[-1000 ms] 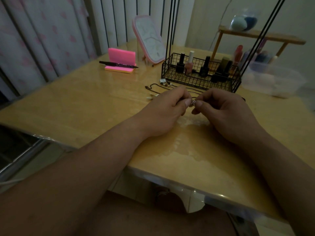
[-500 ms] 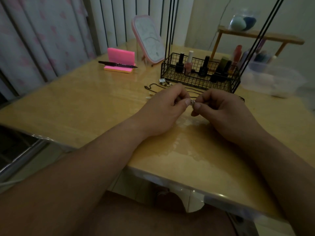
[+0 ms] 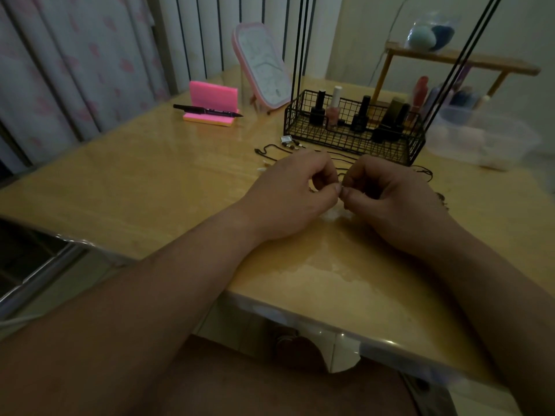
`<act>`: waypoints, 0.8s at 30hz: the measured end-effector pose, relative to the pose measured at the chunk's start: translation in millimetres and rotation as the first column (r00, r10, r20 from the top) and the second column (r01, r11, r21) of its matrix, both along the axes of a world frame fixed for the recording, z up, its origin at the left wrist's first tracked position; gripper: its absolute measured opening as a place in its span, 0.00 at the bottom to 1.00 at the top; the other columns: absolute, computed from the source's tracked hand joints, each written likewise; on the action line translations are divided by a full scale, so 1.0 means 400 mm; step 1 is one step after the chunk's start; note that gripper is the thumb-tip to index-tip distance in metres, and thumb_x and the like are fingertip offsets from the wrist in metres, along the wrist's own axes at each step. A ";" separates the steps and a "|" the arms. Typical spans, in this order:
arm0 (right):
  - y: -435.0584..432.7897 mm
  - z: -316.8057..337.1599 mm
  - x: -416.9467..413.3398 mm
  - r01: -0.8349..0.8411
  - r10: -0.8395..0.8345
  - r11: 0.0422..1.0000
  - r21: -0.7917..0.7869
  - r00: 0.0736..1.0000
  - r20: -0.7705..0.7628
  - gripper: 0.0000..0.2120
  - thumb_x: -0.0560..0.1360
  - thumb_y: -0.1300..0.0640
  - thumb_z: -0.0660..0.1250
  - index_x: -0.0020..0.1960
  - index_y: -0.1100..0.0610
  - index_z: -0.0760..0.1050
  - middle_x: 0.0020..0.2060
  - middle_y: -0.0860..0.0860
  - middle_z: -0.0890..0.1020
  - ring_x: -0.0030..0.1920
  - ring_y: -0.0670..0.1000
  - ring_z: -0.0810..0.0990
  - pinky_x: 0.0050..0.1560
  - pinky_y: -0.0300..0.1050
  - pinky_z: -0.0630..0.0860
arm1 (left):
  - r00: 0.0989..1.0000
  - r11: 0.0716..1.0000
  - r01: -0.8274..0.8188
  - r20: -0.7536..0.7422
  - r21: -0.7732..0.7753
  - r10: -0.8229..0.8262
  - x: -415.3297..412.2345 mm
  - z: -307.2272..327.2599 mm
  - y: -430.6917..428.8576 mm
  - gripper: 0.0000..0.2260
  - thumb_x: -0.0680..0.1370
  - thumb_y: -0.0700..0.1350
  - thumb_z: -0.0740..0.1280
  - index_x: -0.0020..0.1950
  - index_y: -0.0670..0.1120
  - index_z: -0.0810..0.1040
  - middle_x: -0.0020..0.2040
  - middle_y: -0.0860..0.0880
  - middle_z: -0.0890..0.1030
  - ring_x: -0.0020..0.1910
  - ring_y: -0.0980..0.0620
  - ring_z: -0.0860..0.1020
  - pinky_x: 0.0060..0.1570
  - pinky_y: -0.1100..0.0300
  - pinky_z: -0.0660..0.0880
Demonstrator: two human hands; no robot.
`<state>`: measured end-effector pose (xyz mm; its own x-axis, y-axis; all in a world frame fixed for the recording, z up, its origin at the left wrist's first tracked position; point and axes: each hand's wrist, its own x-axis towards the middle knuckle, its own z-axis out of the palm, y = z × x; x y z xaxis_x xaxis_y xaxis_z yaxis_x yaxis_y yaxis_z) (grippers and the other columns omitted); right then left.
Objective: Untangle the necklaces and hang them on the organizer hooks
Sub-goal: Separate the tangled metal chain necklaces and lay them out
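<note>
While both hands meet over the middle of the counter (image 3: 150, 181), the left hand (image 3: 294, 190) and right hand (image 3: 387, 199) each have their fingers curled. Thumb and forefinger tips of both pinch one small shiny piece (image 3: 341, 185) between them; too small to tell clasp, ring or bead.

Necklaces (image 3: 271, 150): thin dark cords lying on the counter just beyond the hands, toward the far edge, in front of the wire basket (image 3: 345, 144). Count unclear, at least two, mostly hidden behind the hands. One cluster of small pendants (image 3: 289, 141) lies by the basket's front left corner. One more loop of cord (image 3: 423, 171) shows to the right of the right hand.

One black wire basket, holding about five bottles (image 3: 334, 106); the right ones overlap, so the count is unsure. Thin black rods rise from it: three at the left end (image 3: 300, 40), two or three at the right end (image 3: 468, 40), with their tops cut off by the frame.

Far left part of the counter:
- one pink mirror (image 3: 264, 70), tilted
- one pink note block (image 3: 213, 94)
- one black pen (image 3: 207, 110) lying across the block

Right edge of the counter:
- one clear plastic box (image 3: 486, 139), contents blurred
- one wooden shelf (image 3: 462, 60) behind the box

Dim light, fine detail hard to read.
</note>
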<state>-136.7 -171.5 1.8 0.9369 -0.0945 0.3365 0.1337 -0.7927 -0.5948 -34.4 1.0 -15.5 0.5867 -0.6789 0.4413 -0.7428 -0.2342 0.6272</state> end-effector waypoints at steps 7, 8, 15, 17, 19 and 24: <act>0.007 0.001 -0.004 -0.013 0.012 0.999 0.031 1.000 0.019 0.03 0.77 0.56 0.71 0.47 0.49 0.78 0.37 0.45 0.79 0.37 0.42 0.76 0.36 0.32 0.72 | 1.000 1.000 -0.022 -0.023 -0.015 0.022 0.000 -0.002 -0.003 0.02 0.78 0.46 0.71 0.47 0.49 0.82 0.42 0.56 0.80 0.40 0.62 0.75 0.39 0.67 0.67; 0.007 0.001 -0.003 -0.014 0.013 0.999 0.043 1.000 0.027 0.02 0.77 0.55 0.71 0.47 0.50 0.78 0.37 0.45 0.79 0.37 0.42 0.75 0.35 0.33 0.72 | 0.999 1.000 -0.023 -0.042 -0.017 0.023 -0.001 -0.001 -0.003 0.02 0.78 0.45 0.71 0.47 0.49 0.82 0.41 0.56 0.80 0.38 0.63 0.75 0.38 0.68 0.66; 0.003 -0.002 0.001 -0.024 0.021 0.996 0.084 0.999 0.036 0.02 0.76 0.51 0.69 0.47 0.49 0.78 0.37 0.43 0.79 0.35 0.43 0.74 0.33 0.37 0.72 | 0.994 0.999 -0.016 -0.107 -0.029 0.013 -0.005 0.008 0.002 0.03 0.79 0.45 0.71 0.51 0.48 0.80 0.43 0.55 0.80 0.36 0.65 0.74 0.35 0.71 0.66; 0.000 -0.001 0.001 -0.010 0.005 0.996 0.086 0.998 0.058 0.03 0.76 0.51 0.69 0.47 0.49 0.78 0.38 0.46 0.79 0.37 0.47 0.75 0.36 0.41 0.74 | 0.993 0.999 -0.028 -0.113 -0.035 0.024 -0.006 0.010 0.003 0.04 0.79 0.44 0.71 0.50 0.47 0.78 0.43 0.54 0.80 0.35 0.64 0.74 0.35 0.70 0.66; -0.001 -0.001 0.001 -0.004 -0.003 0.996 0.084 0.997 0.075 0.01 0.77 0.53 0.70 0.48 0.49 0.78 0.39 0.47 0.79 0.37 0.47 0.76 0.37 0.42 0.74 | 0.994 0.999 -0.028 -0.104 -0.024 0.025 -0.008 0.011 0.004 0.03 0.78 0.43 0.72 0.48 0.46 0.78 0.42 0.54 0.80 0.35 0.63 0.73 0.35 0.69 0.65; -0.002 -0.005 0.003 0.018 -0.023 0.997 0.075 0.997 0.071 0.01 0.78 0.52 0.69 0.48 0.48 0.78 0.38 0.44 0.78 0.37 0.43 0.74 0.35 0.34 0.72 | 0.998 0.999 -0.040 -0.058 0.001 0.040 -0.004 0.007 0.002 0.05 0.78 0.49 0.72 0.44 0.50 0.80 0.44 0.54 0.77 0.42 0.58 0.74 0.42 0.59 0.70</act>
